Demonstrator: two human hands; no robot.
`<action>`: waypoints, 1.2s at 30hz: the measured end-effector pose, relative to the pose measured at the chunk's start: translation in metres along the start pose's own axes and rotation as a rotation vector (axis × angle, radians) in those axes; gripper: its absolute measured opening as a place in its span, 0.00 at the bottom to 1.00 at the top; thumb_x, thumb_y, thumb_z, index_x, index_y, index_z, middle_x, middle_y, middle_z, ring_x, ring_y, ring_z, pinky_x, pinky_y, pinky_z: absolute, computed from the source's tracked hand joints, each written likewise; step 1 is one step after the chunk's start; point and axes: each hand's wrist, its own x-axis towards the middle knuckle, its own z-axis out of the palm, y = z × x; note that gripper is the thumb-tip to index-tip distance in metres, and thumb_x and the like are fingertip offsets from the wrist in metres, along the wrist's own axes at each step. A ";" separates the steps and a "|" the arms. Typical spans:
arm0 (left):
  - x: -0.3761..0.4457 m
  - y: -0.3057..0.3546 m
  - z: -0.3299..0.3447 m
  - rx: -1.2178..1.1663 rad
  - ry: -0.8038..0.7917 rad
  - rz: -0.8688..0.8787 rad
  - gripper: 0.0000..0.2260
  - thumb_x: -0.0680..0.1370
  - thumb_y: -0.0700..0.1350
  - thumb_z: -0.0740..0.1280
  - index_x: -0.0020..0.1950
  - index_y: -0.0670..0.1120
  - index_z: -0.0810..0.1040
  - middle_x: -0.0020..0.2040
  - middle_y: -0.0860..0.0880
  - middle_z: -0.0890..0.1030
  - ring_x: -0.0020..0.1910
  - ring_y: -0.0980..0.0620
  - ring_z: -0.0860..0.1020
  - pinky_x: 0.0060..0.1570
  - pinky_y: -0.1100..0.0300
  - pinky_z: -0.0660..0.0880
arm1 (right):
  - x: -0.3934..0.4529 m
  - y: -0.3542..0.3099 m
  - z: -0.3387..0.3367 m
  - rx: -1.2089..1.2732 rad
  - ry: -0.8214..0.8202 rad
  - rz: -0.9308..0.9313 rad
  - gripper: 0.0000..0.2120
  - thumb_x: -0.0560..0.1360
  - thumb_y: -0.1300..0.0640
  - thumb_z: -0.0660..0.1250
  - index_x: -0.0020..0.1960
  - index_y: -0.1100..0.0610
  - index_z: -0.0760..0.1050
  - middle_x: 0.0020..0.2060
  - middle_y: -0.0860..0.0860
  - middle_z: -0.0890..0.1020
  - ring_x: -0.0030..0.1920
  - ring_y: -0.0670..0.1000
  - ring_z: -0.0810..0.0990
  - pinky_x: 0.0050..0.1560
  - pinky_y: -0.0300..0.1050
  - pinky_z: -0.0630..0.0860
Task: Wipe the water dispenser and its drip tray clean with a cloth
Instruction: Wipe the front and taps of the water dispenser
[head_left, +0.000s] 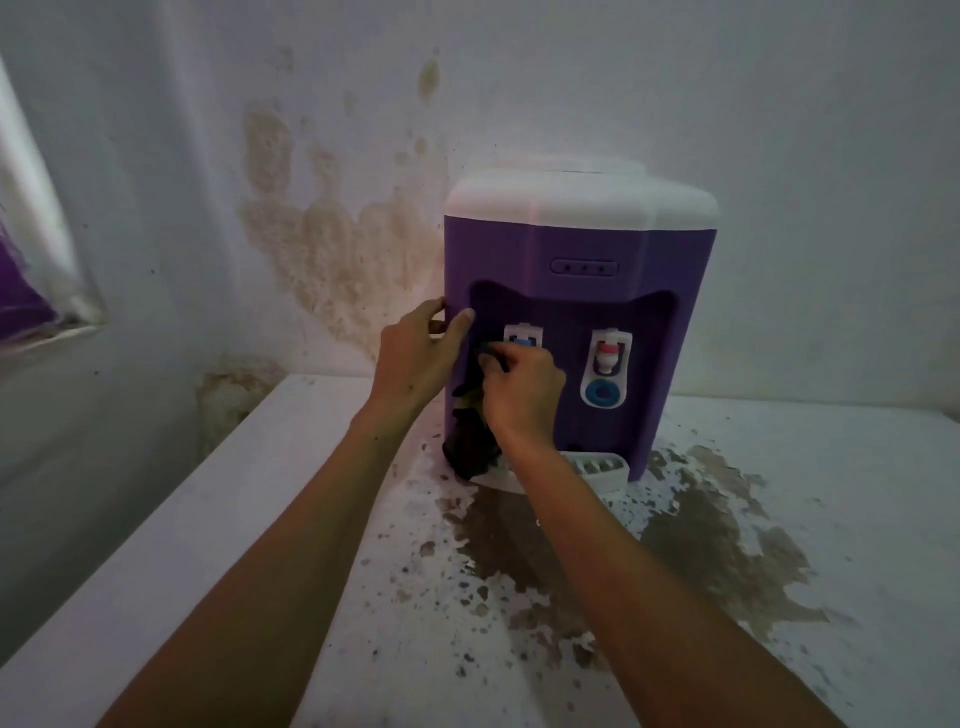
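A purple water dispenser (582, 249) with a white top stands on a white counter against the wall. My left hand (415, 358) grips its left front corner, thumb on the front face and fingers round the side. My right hand (522, 395) holds a dark cloth (470, 441) against the recess at the left, blue tap (524, 340), mostly covering that tap. The cloth hangs down to the base. The right tap (608, 353) with a red lever and blue ring is uncovered. The white drip tray (600, 467) sits at the dispenser's foot, partly hidden by my right wrist.
The counter (857, 493) has peeled, brown-stained patches in front of and right of the dispenser. The wall (322, 249) behind carries damp stains. A window frame (47, 270) is at the far left. The counter's left edge runs diagonally below my left forearm.
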 end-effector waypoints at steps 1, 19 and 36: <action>-0.001 0.002 0.002 0.012 0.015 0.023 0.19 0.83 0.57 0.63 0.66 0.47 0.80 0.55 0.51 0.85 0.49 0.55 0.82 0.46 0.69 0.75 | 0.004 -0.006 -0.003 0.020 0.011 -0.017 0.09 0.79 0.58 0.68 0.55 0.53 0.85 0.47 0.50 0.87 0.48 0.54 0.83 0.56 0.54 0.80; 0.000 0.000 -0.005 0.048 0.003 0.008 0.16 0.83 0.56 0.63 0.59 0.48 0.85 0.39 0.49 0.86 0.33 0.59 0.79 0.36 0.67 0.74 | 0.001 -0.017 -0.024 -0.359 -0.223 -0.431 0.20 0.81 0.65 0.63 0.72 0.59 0.69 0.60 0.58 0.81 0.56 0.60 0.82 0.53 0.54 0.80; 0.005 -0.005 -0.004 0.012 -0.043 -0.074 0.19 0.82 0.58 0.64 0.63 0.47 0.83 0.47 0.47 0.87 0.44 0.51 0.84 0.42 0.64 0.79 | -0.013 0.004 -0.002 -0.504 -0.317 -0.281 0.13 0.76 0.61 0.71 0.58 0.61 0.73 0.52 0.58 0.82 0.51 0.60 0.82 0.50 0.53 0.79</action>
